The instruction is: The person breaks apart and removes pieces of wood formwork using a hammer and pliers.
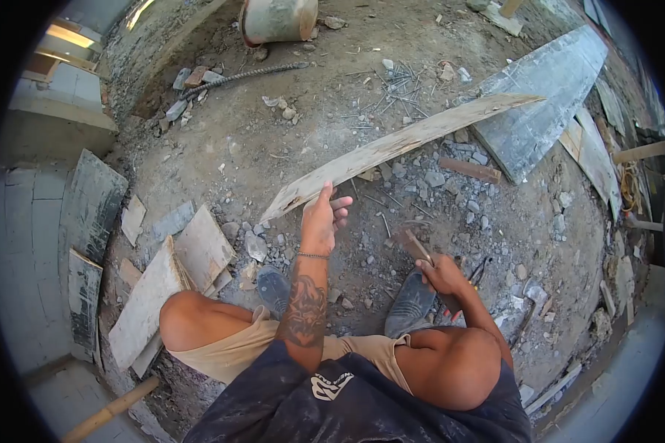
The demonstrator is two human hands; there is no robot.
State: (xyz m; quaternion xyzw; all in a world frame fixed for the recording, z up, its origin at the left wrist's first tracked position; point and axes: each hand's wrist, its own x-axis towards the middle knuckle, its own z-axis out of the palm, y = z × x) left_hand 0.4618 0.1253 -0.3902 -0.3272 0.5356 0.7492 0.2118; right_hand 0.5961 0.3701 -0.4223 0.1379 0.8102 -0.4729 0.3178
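Observation:
My left hand (324, 215) is closed on the near edge of a long, pale wooden plank (391, 142), its thumb against the face and its fingers curled at the edge. The plank slants from left of this hand to a tapered end at the upper right. In my right hand (445, 276), over my right shoe (410, 301), is a short tool (419, 247) with a tan shaft and a blurred brown end; I cannot tell its exact kind. Pliers (481, 272) show just beside that hand. Loose nails (400, 90) lie scattered beyond the plank.
A large grey board (547, 96) lies under the plank's far end. Broken boards (151, 303) lean beside my left knee. Rubble covers the ground, with a bucket (279, 20) on its side and a twisted bar (244, 76) farther off. A block wall (33, 258) stands left.

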